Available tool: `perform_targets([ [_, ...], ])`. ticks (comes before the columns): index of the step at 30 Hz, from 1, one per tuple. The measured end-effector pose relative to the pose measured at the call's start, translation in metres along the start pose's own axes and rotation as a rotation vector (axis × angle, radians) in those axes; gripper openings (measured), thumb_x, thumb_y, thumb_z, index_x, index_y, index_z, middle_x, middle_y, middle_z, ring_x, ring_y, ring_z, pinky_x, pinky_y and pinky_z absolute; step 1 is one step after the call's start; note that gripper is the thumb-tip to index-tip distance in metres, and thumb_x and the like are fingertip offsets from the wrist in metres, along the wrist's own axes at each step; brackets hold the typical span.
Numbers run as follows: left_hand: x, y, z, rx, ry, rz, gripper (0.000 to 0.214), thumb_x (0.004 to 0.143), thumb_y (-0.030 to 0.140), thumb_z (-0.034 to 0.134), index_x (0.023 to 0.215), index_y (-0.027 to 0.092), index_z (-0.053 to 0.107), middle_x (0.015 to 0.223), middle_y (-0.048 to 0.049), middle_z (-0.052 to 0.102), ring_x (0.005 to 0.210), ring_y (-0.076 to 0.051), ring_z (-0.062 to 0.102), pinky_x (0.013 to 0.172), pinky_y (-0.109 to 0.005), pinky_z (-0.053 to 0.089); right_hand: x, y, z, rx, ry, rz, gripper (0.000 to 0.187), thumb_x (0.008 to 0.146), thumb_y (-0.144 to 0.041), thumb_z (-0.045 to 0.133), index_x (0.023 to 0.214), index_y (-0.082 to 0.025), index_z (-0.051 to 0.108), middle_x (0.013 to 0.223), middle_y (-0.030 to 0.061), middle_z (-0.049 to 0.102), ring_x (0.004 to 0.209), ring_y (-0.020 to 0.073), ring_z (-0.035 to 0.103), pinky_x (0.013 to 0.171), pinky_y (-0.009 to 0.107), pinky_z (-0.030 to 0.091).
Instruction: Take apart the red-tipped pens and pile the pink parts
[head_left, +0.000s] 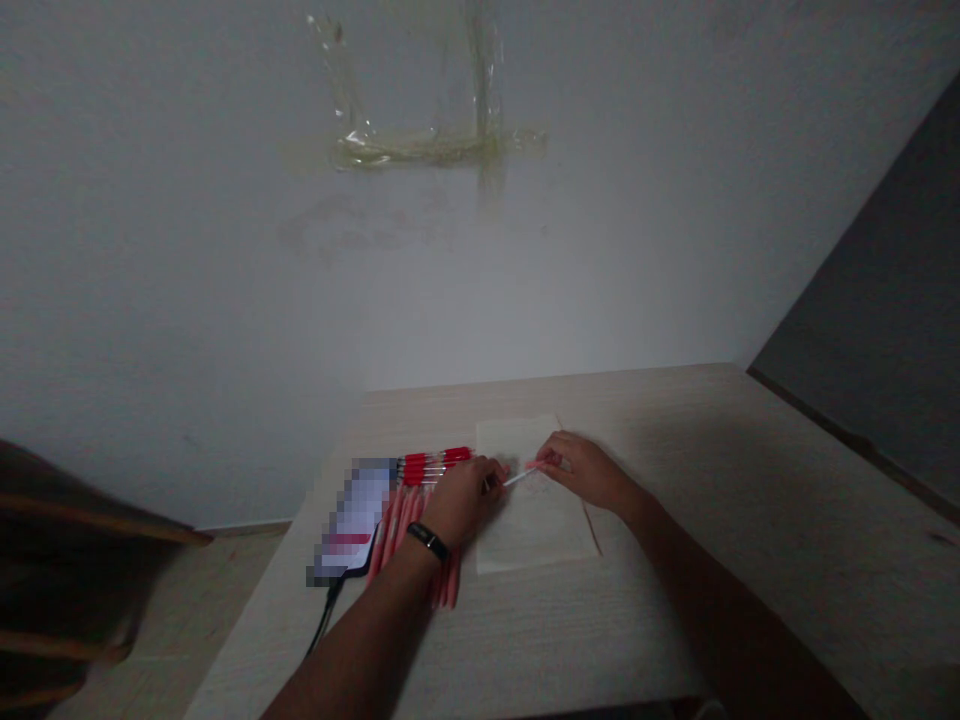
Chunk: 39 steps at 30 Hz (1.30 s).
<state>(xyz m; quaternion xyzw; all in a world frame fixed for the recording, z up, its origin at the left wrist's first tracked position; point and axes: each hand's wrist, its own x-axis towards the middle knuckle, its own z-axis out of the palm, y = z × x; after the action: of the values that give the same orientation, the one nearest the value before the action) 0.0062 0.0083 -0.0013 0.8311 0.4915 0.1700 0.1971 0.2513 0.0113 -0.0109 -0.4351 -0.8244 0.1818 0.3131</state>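
Observation:
My left hand [466, 498] is closed around one end of a thin white pen refill [517, 478], with a black band on its wrist. My right hand [585, 468] pinches the other end, which has a small pink tip. Both hands hover just over a sheet of white paper [536, 525] on the light wooden table [675, 600]. Under and left of my left hand lies a row of several red-capped pens [431, 466], side by side.
A phone [352, 520] with a black cable lies left of the pens, near the table's left edge. A white wall with tape residue stands behind the table. A dark piece of furniture sits at the far left.

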Motion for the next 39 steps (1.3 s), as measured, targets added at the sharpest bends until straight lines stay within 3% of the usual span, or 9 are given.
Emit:
perform_targets([
  [8,0.001,-0.003,0.000,0.010,0.011,0.003,0.015,0.089,0.027,0.058,0.083,0.019,0.069,0.082,-0.0038,0.070,0.071,-0.015,0.060,0.062,-0.024,0.035,-0.002,0.009,0.005,-0.116,-0.050,0.000,0.006,0.088,-0.014,0.065,0.089,-0.019,0.068,0.092,0.0040,0.063,0.093,0.0190,0.058,0.084,0.030,0.045],
  [15,0.000,-0.001,-0.001,0.019,-0.004,-0.006,0.010,0.085,0.021,0.060,0.084,0.019,0.069,0.083,-0.0042,0.070,0.073,-0.015,0.060,0.063,-0.024,0.036,-0.004,0.012,0.008,-0.131,-0.048,0.009,0.020,0.080,-0.009,0.071,0.096,-0.020,0.066,0.100,0.0043,0.060,0.102,0.0208,0.056,0.091,0.033,0.044],
  [23,0.000,0.002,-0.004,0.021,-0.022,-0.029,0.010,0.086,0.022,0.061,0.085,0.019,0.070,0.086,-0.0047,0.071,0.073,-0.016,0.061,0.063,-0.025,0.037,-0.003,0.012,0.008,-0.147,-0.063,0.016,0.023,0.078,-0.010,0.074,0.097,-0.020,0.066,0.101,0.0046,0.060,0.103,0.0219,0.056,0.092,0.035,0.044],
  [32,-0.001,0.003,-0.003,0.014,0.002,-0.029,0.020,0.091,0.031,0.057,0.083,0.019,0.070,0.082,-0.0046,0.070,0.070,-0.015,0.059,0.061,-0.025,0.035,-0.005,0.010,0.010,-0.158,-0.067,-0.001,0.007,0.087,-0.023,0.071,0.090,-0.019,0.066,0.097,0.0054,0.062,0.099,0.0212,0.056,0.089,0.034,0.044],
  [39,-0.002,0.004,-0.005,0.019,-0.012,-0.049,0.014,0.089,0.026,0.059,0.085,0.018,0.070,0.084,-0.0051,0.070,0.071,-0.015,0.060,0.062,-0.025,0.034,0.000,0.013,0.004,-0.210,-0.027,0.006,0.008,0.087,-0.012,0.066,0.088,-0.018,0.062,0.091,0.0044,0.064,0.092,0.0205,0.056,0.084,0.034,0.043],
])
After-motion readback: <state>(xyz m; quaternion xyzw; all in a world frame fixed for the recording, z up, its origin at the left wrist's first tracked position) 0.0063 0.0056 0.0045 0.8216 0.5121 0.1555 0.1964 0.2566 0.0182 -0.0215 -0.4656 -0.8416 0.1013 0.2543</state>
